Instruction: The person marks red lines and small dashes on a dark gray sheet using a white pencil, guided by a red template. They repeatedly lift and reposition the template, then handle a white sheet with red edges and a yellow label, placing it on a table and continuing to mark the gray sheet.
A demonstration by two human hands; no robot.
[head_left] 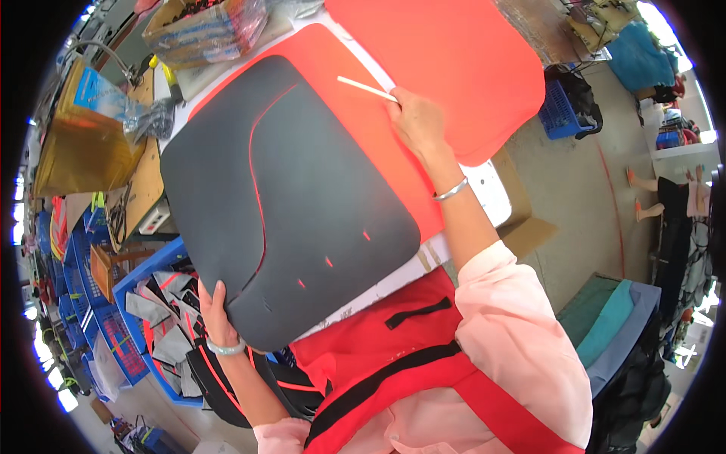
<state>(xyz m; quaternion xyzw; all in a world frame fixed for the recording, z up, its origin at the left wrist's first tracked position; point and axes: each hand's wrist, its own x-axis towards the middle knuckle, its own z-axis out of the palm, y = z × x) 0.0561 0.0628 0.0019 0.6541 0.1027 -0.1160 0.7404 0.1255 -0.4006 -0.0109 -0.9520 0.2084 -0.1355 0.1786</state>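
Observation:
A large dark grey panel (318, 181) with rounded corners lies on an orange-red sheet (321, 57). A long curved red line and several short red marks show on the panel. My left hand (217, 321) grips the panel's near left corner, thumb on top and some fingers hidden. My right hand (420, 125) is closed around one end of a thin white stick (363, 87), which points left above the orange-red sheet. It is beyond the panel's right edge. Whether the stick touches the sheet is unclear. A second orange-red piece (461, 68) lies to the right of that hand.
At the back left stands a taped cardboard box (204, 38), with a yellow-handled tool (168, 79) beside it. A blue crate (185, 397) of grey and black pieces sits at lower left. Blue basket (560, 110) and open carton (529, 231) are right. A person stands far right.

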